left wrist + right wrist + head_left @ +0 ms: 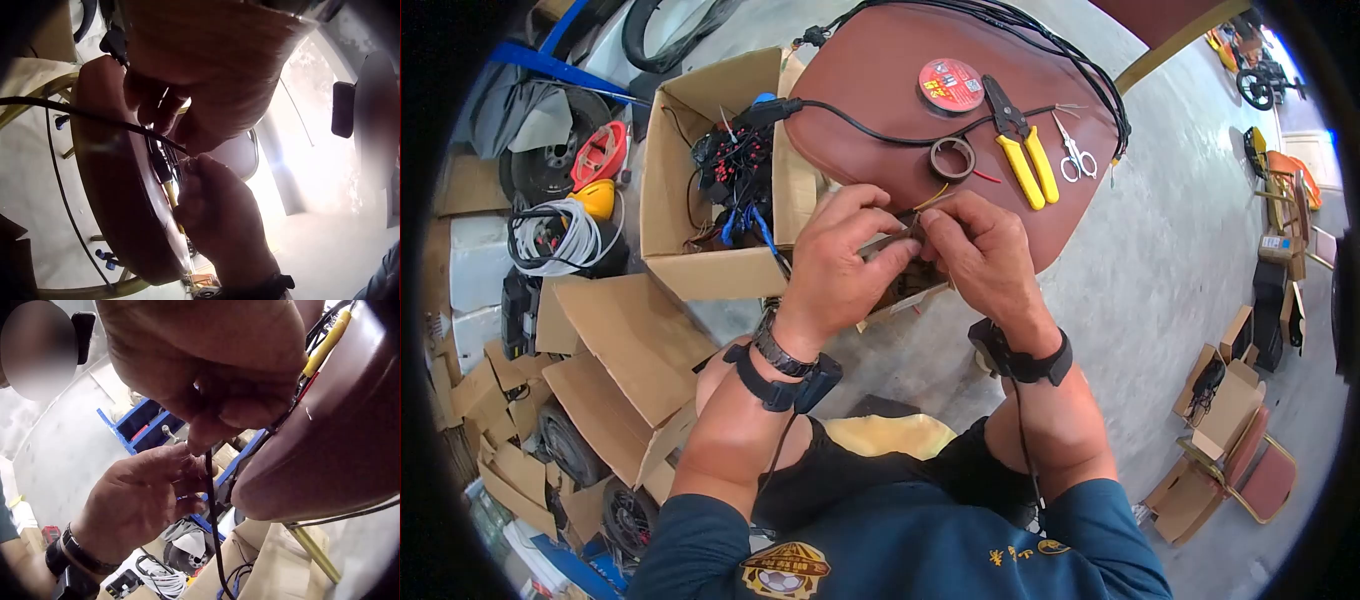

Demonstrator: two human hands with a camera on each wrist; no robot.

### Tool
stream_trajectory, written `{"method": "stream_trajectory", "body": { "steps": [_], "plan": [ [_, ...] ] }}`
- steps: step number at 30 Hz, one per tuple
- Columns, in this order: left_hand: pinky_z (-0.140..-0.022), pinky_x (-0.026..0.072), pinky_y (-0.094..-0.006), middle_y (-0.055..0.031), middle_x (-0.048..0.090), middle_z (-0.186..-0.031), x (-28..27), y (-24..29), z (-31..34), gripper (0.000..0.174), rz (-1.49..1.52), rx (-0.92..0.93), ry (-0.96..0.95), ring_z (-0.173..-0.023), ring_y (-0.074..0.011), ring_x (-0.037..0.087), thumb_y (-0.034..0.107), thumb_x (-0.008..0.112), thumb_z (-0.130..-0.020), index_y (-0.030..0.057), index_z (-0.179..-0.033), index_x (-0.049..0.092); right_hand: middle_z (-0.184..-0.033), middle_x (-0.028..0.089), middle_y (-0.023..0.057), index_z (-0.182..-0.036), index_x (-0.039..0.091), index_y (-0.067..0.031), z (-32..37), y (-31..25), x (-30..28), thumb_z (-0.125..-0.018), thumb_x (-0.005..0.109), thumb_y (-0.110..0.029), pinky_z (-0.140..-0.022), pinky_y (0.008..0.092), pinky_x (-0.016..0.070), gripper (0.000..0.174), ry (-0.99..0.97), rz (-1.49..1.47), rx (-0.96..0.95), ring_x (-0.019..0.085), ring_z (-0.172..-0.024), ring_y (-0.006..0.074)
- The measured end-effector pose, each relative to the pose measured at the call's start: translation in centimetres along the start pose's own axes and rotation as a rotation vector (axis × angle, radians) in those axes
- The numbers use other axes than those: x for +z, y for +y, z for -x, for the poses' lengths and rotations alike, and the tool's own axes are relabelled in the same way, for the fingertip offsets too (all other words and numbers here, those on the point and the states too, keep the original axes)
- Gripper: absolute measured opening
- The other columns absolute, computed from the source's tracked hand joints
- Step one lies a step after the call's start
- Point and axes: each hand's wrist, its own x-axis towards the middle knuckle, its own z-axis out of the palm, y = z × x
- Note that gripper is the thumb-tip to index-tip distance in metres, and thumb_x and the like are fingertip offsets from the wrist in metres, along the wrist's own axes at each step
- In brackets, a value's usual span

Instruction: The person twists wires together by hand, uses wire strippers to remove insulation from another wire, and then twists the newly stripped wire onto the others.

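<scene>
Both hands meet over the near edge of a red-brown chair seat [860, 75]. The left hand [835, 265] pinches a dark cable [214, 525] between thumb and fingers. Fingertips of the right hand [990, 255] pinch the cable's end, close against the left thumb; the exact tip is hidden. A thin yellow wire [932, 196] shows just beyond the fingers. On the seat lie a roll of black tape [952, 158], yellow-handled wire strippers [1025, 160], small scissors [1078, 160] and a red round spool [951, 85].
Left of the seat stands a cardboard box [715, 270] full of tangled wires [745, 170]. Black cables [1040, 40] run along the seat's far edge. More cartons [625, 360], wheels and a white cable coil [565, 238] crowd the left floor. Chairs [1265, 470] and boxes stand at right.
</scene>
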Motion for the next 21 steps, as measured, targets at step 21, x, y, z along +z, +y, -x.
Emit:
{"method": "stream_trajectory", "body": {
  "steps": [21],
  "plan": [
    [-0.071, 0.0469, -0.0243, -0.0057, 0.069, -0.091, -2.0, -0.8, -1.3, 0.016, 0.742, -0.389, -0.082, -0.076, -0.0091, 0.057, 0.012, 0.066, -0.09, -0.0037, -0.09, 0.069, -0.112, 0.062, 0.0135, -0.112, 0.064, -0.0083, -3.4, 2.3, -7.1, -0.078, 0.073, -0.018, -0.089, 0.0429, 0.0449, 0.036, 0.319, 1.015, -0.34, 0.056, -0.104, 0.034]
  ]
}}
